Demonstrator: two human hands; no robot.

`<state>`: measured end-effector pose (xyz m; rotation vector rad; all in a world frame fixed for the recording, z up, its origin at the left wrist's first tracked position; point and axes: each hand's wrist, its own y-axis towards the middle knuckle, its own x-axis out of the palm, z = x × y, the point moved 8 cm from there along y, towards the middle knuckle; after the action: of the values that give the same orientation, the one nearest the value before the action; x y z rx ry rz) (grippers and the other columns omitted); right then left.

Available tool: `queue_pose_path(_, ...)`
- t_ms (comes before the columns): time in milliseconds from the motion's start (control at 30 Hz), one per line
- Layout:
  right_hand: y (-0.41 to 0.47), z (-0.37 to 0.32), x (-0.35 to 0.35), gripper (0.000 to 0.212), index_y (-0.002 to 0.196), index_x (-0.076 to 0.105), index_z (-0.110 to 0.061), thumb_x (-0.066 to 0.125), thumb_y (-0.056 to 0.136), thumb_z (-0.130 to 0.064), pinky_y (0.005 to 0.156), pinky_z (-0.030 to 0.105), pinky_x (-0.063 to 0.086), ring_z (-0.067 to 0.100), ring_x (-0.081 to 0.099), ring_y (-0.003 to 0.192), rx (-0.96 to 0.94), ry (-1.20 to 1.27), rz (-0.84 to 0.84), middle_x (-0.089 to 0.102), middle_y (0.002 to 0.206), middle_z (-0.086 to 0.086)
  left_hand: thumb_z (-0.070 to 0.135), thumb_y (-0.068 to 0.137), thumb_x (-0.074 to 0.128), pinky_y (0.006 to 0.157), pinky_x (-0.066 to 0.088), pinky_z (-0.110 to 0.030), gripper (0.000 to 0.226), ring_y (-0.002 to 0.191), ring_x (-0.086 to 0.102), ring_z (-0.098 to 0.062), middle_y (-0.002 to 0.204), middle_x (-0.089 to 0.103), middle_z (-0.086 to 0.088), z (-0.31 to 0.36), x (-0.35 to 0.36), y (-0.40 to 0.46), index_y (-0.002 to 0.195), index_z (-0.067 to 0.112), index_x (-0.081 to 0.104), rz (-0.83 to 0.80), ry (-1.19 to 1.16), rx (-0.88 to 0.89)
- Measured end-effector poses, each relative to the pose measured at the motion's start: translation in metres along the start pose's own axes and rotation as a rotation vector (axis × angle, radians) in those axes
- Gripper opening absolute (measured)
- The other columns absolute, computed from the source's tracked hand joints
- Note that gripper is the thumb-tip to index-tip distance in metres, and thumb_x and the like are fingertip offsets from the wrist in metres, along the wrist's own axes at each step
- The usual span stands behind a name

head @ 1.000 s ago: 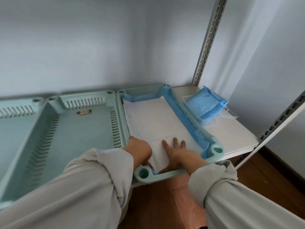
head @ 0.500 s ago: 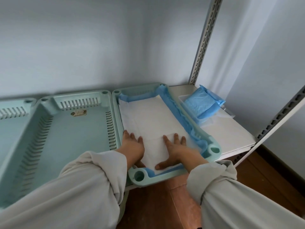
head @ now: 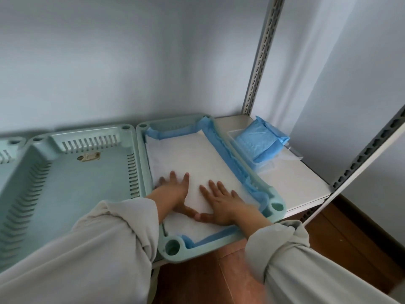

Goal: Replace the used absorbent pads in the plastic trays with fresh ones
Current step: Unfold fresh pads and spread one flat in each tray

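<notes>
A white absorbent pad (head: 188, 154) with blue edges lies inside the right pale green plastic tray (head: 276, 207), its blue border turned up along the tray walls. My left hand (head: 173, 189) lies flat on the pad near the tray's left wall, fingers spread. Flat on the pad beside it is my right hand (head: 221, 200), its thumb tip meeting the left thumb. The middle tray (head: 92, 141) holds no pad. A pack of folded blue pads (head: 258, 141) in clear wrap sits on the shelf to the right.
A third green tray (head: 11, 145) shows at the far left edge. The trays stand on a white shelf (head: 295, 183) against a pale wall, with slotted metal uprights (head: 260, 55) at the right. Brown wooden floor (head: 341, 242) lies below the shelf front.
Both hands have slid forward over the pad, away from the near rim. My left hand went from curled at the tray's near corner to flat with fingers spread.
</notes>
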<state>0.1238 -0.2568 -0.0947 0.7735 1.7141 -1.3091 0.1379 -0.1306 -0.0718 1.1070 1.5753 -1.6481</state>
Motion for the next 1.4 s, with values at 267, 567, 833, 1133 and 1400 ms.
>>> queue_pose_path(267, -0.004, 0.038, -0.009, 0.087, 0.151, -0.013, -0.017, 0.037, 0.094, -0.058, 0.12, 0.046, 0.005, 0.027, -0.013, 0.147, 0.213, 0.128, 0.077, -0.023, 0.157, 0.008, 0.071, 0.063, 0.067, 0.118, 0.007, -0.055, 0.135, 0.142, -0.011, -0.046, 0.153, -0.025, -0.02, -0.008, 0.013, 0.018, 0.147, 0.015, -0.024, -0.111, -0.043, -0.118)
queue_pose_path(567, 0.001, 0.023, -0.071, 0.057, 0.149, 0.018, -0.012, 0.038, 0.1, -0.034, 0.115, 0.043, 0.02, 0.03, 0.013, 0.145, 0.18, 0.111, 0.294, 0.012, 0.157, 0.013, 0.058, 0.083, 0.057, 0.108, 0.033, -0.044, 0.094, 0.14, 0.026, -0.032, 0.154, 0.023, -0.014, 0.036, -0.066, 0.044, 0.15, 0.012, 0.012, 0.2, -0.013, 0.029)
queue_pose_path(833, 0.018, 0.064, -0.122, 0.038, 0.129, 0.047, -0.011, 0.041, 0.092, -0.018, 0.108, 0.043, 0.032, 0.028, 0.037, 0.129, 0.263, 0.039, 0.354, 0.044, 0.132, 0.01, 0.015, 0.095, 0.048, 0.108, 0.036, -0.037, 0.055, 0.134, 0.038, -0.029, 0.149, 0.034, -0.013, 0.068, -0.124, 0.05, 0.146, 0.012, 0.027, 0.295, -0.187, 0.182)
queue_pose_path(1133, 0.03, 0.127, -0.152, 0.035, 0.124, 0.045, -0.005, 0.044, 0.09, -0.014, 0.101, 0.038, 0.035, 0.031, 0.035, 0.131, 0.397, 0.2, 0.541, 0.038, 0.139, 0.016, -0.007, 0.091, 0.038, 0.113, 0.027, -0.031, 0.068, 0.143, 0.024, -0.024, 0.157, 0.02, -0.006, 0.1, -0.132, 0.057, 0.151, 0.02, 0.017, 0.297, -0.392, 0.356)
queue_pose_path(1400, 0.034, 0.146, -0.158, 0.039, 0.125, 0.045, -0.006, 0.048, 0.088, -0.014, 0.104, 0.04, 0.032, 0.035, 0.035, 0.128, 0.495, 0.08, 0.576, 0.038, 0.136, 0.018, -0.002, 0.094, 0.037, 0.111, 0.032, -0.028, 0.061, 0.138, 0.035, -0.022, 0.154, 0.029, -0.003, 0.107, -0.124, 0.07, 0.149, 0.023, 0.028, 0.287, -0.365, 0.319)
